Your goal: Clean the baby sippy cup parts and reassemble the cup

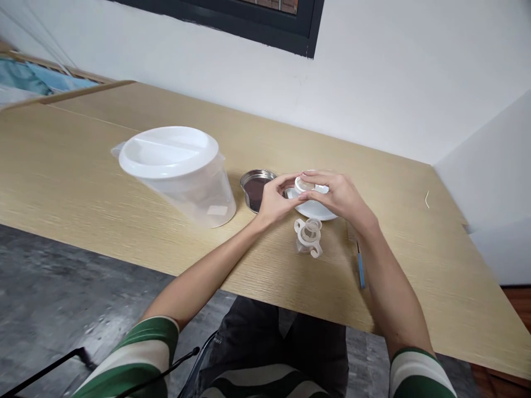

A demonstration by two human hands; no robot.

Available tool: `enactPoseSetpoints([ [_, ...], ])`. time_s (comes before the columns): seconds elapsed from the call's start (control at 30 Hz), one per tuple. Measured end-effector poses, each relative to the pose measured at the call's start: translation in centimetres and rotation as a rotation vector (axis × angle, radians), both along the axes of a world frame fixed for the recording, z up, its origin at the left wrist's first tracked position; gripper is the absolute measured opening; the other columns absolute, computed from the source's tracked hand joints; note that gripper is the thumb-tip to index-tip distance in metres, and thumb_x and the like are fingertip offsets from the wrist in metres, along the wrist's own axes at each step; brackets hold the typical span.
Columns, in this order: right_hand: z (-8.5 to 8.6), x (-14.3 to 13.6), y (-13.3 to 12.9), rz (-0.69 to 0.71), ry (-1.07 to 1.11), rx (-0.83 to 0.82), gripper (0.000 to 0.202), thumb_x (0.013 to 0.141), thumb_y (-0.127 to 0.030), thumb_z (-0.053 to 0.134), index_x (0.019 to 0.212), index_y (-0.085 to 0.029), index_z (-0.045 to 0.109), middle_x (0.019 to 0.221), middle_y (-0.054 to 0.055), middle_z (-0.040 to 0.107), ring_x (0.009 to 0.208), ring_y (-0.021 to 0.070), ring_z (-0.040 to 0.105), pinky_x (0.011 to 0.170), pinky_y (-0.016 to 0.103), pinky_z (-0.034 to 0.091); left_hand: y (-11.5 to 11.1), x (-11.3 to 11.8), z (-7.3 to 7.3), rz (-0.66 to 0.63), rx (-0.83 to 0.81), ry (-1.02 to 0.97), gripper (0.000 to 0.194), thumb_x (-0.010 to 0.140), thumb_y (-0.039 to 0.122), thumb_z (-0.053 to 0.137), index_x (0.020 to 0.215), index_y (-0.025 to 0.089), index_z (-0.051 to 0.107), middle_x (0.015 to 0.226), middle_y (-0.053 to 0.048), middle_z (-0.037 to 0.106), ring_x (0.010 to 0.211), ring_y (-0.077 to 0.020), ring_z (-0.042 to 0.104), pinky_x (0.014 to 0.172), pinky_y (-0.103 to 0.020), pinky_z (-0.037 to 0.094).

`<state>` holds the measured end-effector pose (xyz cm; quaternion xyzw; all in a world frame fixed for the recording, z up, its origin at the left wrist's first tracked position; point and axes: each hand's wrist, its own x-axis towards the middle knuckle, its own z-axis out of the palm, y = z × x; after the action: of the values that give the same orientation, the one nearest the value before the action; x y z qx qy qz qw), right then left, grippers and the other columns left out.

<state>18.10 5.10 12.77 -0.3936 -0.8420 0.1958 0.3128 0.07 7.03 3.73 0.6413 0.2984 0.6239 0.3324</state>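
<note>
Both hands are held up together over a white plate (317,211). Between them is a small round white-rimmed piece (304,184), like a cap or shallow cup, with a pale centre. My left hand (277,199) curves round its left side, fingers and thumb at the rim. My right hand (342,196) pinches it from the right. Just below the plate stands a small translucent plastic item (308,237) with a white two-hooked collar and rings on top. Left of my left hand, a shiny metal kidney-shaped dish (254,190) sits partly covered by that hand.
A large translucent pitcher (186,188) with a white lid stands on the left. A slim blue-handled tool (360,270) lies beside my right forearm. Far right on the wooden table (448,287) is a thin, pale curved strip (427,200). A white wall (373,83) borders the back.
</note>
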Motion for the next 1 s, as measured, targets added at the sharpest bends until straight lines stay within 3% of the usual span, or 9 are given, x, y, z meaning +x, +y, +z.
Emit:
enactPoseSetpoints([
  [0.1,-0.3,-0.2,0.2,0.086,0.037,-0.108,0.037,0.095,-0.044,0.062,0.128,-0.03,0.07,0.148,0.006,0.058,0.139,0.0256,0.052,0.118,0.048,0.04,0.6,-0.2,-0.2,0.028,-0.024,-0.056,0.064,0.072,0.053,0.086,0.12,0.015,0.068,0.121,-0.016,0.073,0.111,-0.0257,0.072,0.097,-0.04,0.059],
  [0.17,-0.5,0.0,0.3,0.102,0.153,-0.24,0.045,0.097,-0.043,0.058,0.14,-0.028,0.06,0.148,0.009,0.057,0.13,0.0233,0.061,0.112,0.046,0.047,0.6,-0.4,-0.1,0.099,0.014,-0.049,0.062,0.072,0.05,0.087,0.121,0.017,0.068,0.121,-0.014,0.073,0.111,-0.025,0.071,0.095,-0.039,0.059],
  [0.23,-0.5,0.0,0.3,0.082,0.254,-0.372,0.048,0.095,-0.039,0.06,0.14,-0.024,0.056,0.137,0.012,0.065,0.11,0.0212,0.071,0.101,0.043,0.056,0.3,-0.4,0.1,0.182,0.093,0.029,0.059,0.073,0.046,0.087,0.122,0.019,0.068,0.119,-0.012,0.073,0.11,-0.0238,0.07,0.093,-0.039,0.058],
  [0.37,-0.8,-0.4,0.2,0.021,0.286,-0.504,0.032,0.087,-0.026,0.066,0.118,-0.018,0.062,0.093,0.007,0.076,0.083,0.0197,0.075,0.087,0.04,0.061,-0.6,-0.5,0.3,0.306,0.282,0.21,0.041,0.082,0.039,0.081,0.117,0.021,0.069,0.114,-0.009,0.074,0.105,-0.0214,0.068,0.09,-0.038,0.055],
  [0.53,-0.8,-0.9,0.1,-0.075,0.316,-0.521,0.02,0.081,-0.022,0.07,0.096,-0.021,0.056,0.073,0.0,0.073,0.076,0.0203,0.074,0.076,0.036,0.06,-0.5,-0.9,0.0,0.338,0.4,0.247,0.037,0.084,0.038,0.079,0.116,0.023,0.068,0.113,-0.007,0.075,0.104,-0.0214,0.069,0.094,-0.04,0.054],
  [0.73,-0.3,-0.8,-0.1,-0.017,0.336,-0.532,0.036,0.077,-0.039,0.081,0.097,-0.021,0.059,0.08,0.003,0.074,0.077,0.0192,0.072,0.069,0.03,0.057,-0.6,-1.5,0.3,0.382,0.405,0.308,0.042,0.084,0.044,0.079,0.119,0.024,0.066,0.115,-0.007,0.074,0.104,-0.0221,0.069,0.092,-0.042,0.055],
  [0.83,-0.2,-1.1,-0.3,-0.091,0.293,-0.448,0.041,0.07,-0.042,0.086,0.088,-0.022,0.054,0.079,0.002,0.072,0.073,0.0184,0.07,0.061,0.028,0.054,-0.8,-1.4,0.6,0.379,0.409,0.332,0.04,0.086,0.049,0.076,0.116,0.024,0.067,0.112,-0.007,0.075,0.104,-0.023,0.07,0.093,-0.044,0.055],
  [1.0,-0.1,-1.7,-0.9,-0.189,0.2,-0.35,0.033,0.075,-0.039,0.079,0.082,-0.023,0.05,0.073,0.001,0.068,0.067,0.0178,0.068,0.055,0.027,0.049,-0.9,-1.3,0.7,0.329,0.439,0.332,0.037,0.088,0.05,0.073,0.115,0.025,0.068,0.113,-0.007,0.076,0.104,-0.0231,0.072,0.09,-0.044,0.055],
])
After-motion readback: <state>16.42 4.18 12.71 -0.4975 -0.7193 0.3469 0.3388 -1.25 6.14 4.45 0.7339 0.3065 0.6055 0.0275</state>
